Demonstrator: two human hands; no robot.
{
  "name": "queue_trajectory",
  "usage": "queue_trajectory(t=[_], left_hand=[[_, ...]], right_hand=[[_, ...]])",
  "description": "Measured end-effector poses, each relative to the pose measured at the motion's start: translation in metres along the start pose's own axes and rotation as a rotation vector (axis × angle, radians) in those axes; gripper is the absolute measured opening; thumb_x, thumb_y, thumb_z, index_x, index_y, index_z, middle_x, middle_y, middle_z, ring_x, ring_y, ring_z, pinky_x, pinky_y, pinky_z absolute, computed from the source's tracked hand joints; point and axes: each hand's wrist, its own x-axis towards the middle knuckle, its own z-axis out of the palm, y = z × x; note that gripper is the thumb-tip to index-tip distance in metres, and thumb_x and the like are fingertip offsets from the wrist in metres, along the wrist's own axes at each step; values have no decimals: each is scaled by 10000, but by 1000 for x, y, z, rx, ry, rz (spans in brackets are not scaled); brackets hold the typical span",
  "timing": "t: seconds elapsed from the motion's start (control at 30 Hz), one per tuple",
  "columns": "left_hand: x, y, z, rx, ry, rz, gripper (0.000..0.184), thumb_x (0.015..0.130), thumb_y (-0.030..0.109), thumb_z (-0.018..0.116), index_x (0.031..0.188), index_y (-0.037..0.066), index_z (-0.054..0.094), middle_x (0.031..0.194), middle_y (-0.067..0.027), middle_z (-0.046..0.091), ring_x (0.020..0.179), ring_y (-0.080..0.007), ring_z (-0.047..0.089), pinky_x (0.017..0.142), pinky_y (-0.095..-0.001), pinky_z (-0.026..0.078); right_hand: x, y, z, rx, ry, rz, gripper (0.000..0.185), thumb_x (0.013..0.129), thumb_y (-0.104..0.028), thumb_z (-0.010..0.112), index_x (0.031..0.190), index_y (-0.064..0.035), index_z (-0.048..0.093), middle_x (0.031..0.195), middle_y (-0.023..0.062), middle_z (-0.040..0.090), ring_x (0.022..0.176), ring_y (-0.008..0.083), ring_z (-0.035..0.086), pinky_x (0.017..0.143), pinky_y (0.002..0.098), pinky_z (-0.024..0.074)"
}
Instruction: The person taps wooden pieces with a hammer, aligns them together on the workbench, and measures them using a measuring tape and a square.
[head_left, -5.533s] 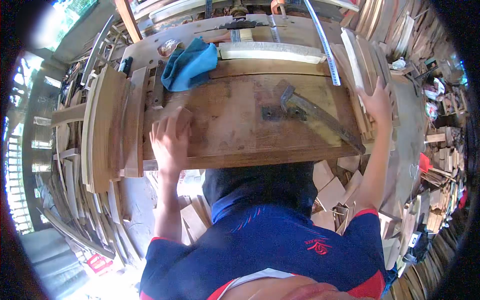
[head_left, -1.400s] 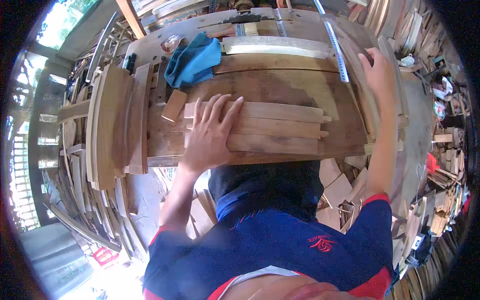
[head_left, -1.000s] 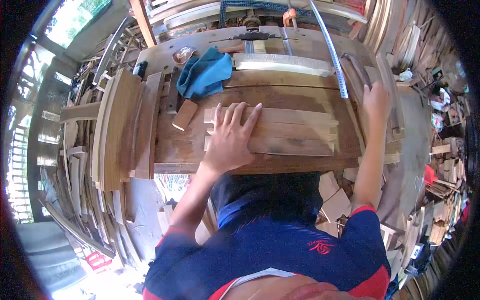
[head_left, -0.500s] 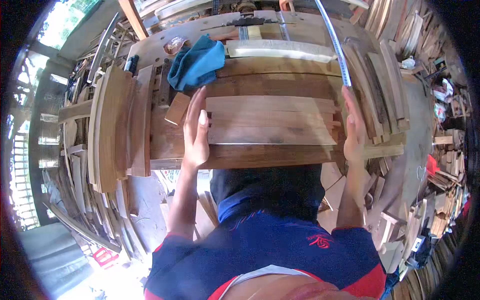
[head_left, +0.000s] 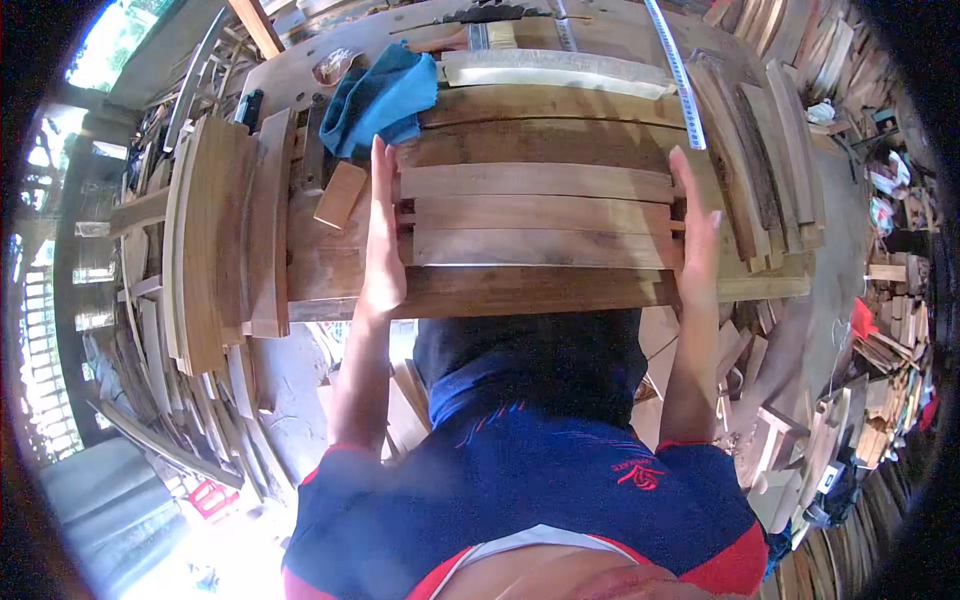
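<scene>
Three wooden slats lie side by side across the bench: a far slat (head_left: 535, 181), a middle slat (head_left: 540, 213) and a near slat (head_left: 540, 248). Narrow tongues stick out at some of their ends. My left hand (head_left: 384, 255) stands on edge at their left ends, fingers stretched out and pointing away from me. At the right ends my right hand (head_left: 696, 235) mirrors it, palm facing inward, fingers straight. Both palms are at or very near the slat ends; full contact is hard to make out. Neither hand grips anything.
A blue cloth (head_left: 380, 100) and a small wood block (head_left: 340, 196) lie beyond my left hand. A measuring tape (head_left: 680, 80) extends toward my right fingertips. Stacked boards flank both sides, left boards (head_left: 210, 240) and right boards (head_left: 765, 170). A pale board (head_left: 560, 73) lies farther back.
My right hand has come inward to the slat ends, and the slats' right ends look more even. My left hand stays at the left ends. The whole view has shifted slightly.
</scene>
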Motion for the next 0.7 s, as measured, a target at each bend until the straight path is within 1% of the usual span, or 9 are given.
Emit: queue_trajectory(t=[0.03,0.13,0.23,0.33,0.43,0.47,0.53,0.63,0.7], left_hand=[[1,-3,-1,-64,-17,39,864,1013,699,111,1644,110,65,1675,-219,169,1561,-315,125,1248,-462,18],[0,-2,3,-97,-4,-13,846,1024,677,120,1642,102,62,1683,-202,152,1565,-308,110,1248,-462,14],[-2,-3,5,-84,-5,-7,787,1032,588,225,1616,66,142,1657,-204,210,1543,-312,172,1231,-459,91],[-3,-8,6,-66,16,32,730,1040,499,330,1590,31,221,1631,-206,267,1520,-315,235,1215,-456,167],[-10,-12,-3,41,142,151,675,1048,410,436,1564,-5,300,1605,-208,325,1498,-319,297,1198,-454,244],[-19,-10,-9,176,196,193,658,1051,380,471,1555,-16,327,1596,-209,344,1491,-320,318,1192,-453,269],[-34,3,-21,424,245,233,644,957,418,616,1421,-10,484,1397,-214,508,1316,-322,480,1076,-450,380],[-58,3,-29,396,88,160,631,838,417,771,1281,20,558,1223,-188,570,1140,-315,541,980,-433,423],[-61,10,-21,593,52,155,641,785,371,839,1253,27,568,1191,-175,587,1090,-317,553,954,-433,438]], right_hand=[[1,0,-1,43,-14,-15,816,1061,-594,72,1585,-6,286,1660,115,273,1549,254,197,1258,402,81],[2,4,0,102,11,-23,944,1014,-691,33,1577,26,277,1634,166,311,1541,283,224,1257,419,83],[-1,1,2,67,37,6,955,1007,-700,25,1583,23,263,1637,168,305,1545,286,211,1258,418,68],[0,6,-6,165,46,3,948,1010,-699,42,1581,22,269,1638,177,303,1545,293,218,1258,423,91],[-10,23,-16,182,345,66,813,1059,-611,167,1510,16,420,1558,180,436,1453,308,393,1203,424,263],[-19,23,-27,119,337,71,689,1046,-530,300,1441,5,481,1499,162,494,1389,294,451,1167,427,311],[-48,9,-48,-8,322,85,450,1020,-368,565,1301,-19,604,1382,127,609,1260,265,569,1096,434,406],[-69,-8,-47,-268,138,126,352,859,-200,745,1161,-45,650,1238,130,666,1117,293,624,991,428,468],[-63,-25,-36,-501,75,-24,414,784,-181,799,1157,-69,660,1216,149,669,1112,324,631,974,425,480]])
